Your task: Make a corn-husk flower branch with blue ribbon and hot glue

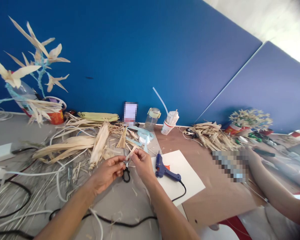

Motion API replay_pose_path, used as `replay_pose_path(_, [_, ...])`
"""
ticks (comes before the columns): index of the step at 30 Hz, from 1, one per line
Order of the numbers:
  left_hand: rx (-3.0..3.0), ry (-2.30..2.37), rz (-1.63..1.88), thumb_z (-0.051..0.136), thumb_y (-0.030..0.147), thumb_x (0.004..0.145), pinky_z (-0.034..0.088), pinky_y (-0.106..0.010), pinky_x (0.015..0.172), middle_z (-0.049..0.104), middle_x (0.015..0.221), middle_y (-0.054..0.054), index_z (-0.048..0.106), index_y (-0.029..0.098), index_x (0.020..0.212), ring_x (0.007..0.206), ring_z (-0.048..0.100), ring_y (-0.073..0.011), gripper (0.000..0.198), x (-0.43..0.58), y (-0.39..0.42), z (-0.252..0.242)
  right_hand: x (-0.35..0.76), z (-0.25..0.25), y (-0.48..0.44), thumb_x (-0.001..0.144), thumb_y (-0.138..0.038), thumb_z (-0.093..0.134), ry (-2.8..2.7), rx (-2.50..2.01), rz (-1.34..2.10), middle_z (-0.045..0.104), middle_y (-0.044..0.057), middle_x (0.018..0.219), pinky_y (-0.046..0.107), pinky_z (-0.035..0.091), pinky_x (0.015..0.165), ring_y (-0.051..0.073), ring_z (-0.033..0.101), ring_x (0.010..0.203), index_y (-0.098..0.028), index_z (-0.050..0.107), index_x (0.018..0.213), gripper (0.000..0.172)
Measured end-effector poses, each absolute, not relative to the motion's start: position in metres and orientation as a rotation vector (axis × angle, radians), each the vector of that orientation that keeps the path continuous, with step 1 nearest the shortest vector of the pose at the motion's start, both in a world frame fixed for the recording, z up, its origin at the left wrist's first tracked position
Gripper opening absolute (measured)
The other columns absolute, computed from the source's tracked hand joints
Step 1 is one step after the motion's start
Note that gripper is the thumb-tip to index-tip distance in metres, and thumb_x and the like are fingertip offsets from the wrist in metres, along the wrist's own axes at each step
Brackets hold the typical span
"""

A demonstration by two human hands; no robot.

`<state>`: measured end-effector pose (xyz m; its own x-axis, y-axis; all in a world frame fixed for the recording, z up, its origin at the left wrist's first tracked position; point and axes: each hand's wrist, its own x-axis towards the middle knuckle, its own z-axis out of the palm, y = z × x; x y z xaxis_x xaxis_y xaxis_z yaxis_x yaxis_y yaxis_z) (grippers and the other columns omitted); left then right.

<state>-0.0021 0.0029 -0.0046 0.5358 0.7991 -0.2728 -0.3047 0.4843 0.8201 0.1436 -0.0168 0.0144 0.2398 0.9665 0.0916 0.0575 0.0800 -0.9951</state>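
My left hand (pixel 107 174) and my right hand (pixel 143 163) meet close together above the table, fingers pinched. Between their fingertips is a small pale strip of corn husk (pixel 131 153), one end in each hand. Just below the fingers shows the black handle of a pair of scissors (pixel 126 175); its blades are mostly hidden, and I cannot tell whether a finger touches them. Right of my right hand, a blue glue gun (pixel 165 169) lies on a white sheet (pixel 190 180). Dried corn husks (pixel 100 145) lie beyond my left hand.
Cables (pixel 130 224) and husk scraps cross the table. A glass jar (pixel 152 118), a paper cup (pixel 168 126) and a propped phone (pixel 130 112) stand near the blue partition (pixel 140 50). Husk flowers (pixel 13 76) stand at left. Another person's arm (pixel 267 181) reaches in at right.
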Motion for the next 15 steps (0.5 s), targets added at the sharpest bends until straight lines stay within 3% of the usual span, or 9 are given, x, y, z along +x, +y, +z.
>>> replay_pose_path(5, [0.745, 0.734, 0.848, 0.073, 0.018, 0.066, 0.032, -0.018, 0.051, 0.053, 0.064, 0.001, 0.067, 0.011, 0.085, 0.052, 0.04, -0.0044, 0.021, -0.002, 0.003, 0.002, 0.147, 0.009, -0.014, 0.071, -0.03, 0.055, -1.008, -1.245, 0.965, 0.041, -0.006, 0.052, 0.022, 0.026, 0.05, 0.009, 0.033, 0.051, -0.018, 0.05, 0.058, 0.019])
replay_pose_path(9, [0.73, 0.726, 0.863, 0.071, 0.024, 0.071, 0.031, -0.017, 0.049, 0.05, 0.061, 0.003, 0.066, 0.011, 0.083, 0.049, 0.037, -0.0038, 0.019, -0.003, 0.002, 0.007, 0.147, 0.009, -0.014, 0.071, -0.029, 0.056, -1.016, -1.241, 0.999, 0.04, -0.006, 0.052, 0.022, 0.025, 0.05, 0.008, 0.032, 0.05, -0.017, 0.049, 0.057, 0.02])
replay_pose_path(15, [0.725, 0.697, 0.78, 0.072, 0.024, 0.072, 0.028, -0.016, 0.046, 0.046, 0.055, 0.005, 0.063, 0.014, 0.1, 0.046, 0.034, -0.0034, 0.031, -0.003, 0.002, 0.003, 0.145, 0.011, -0.014, 0.069, -0.026, 0.058, -0.963, -1.148, 1.092, 0.046, -0.005, 0.052, 0.022, 0.03, 0.054, 0.008, 0.037, 0.051, -0.017, 0.053, 0.056, 0.017])
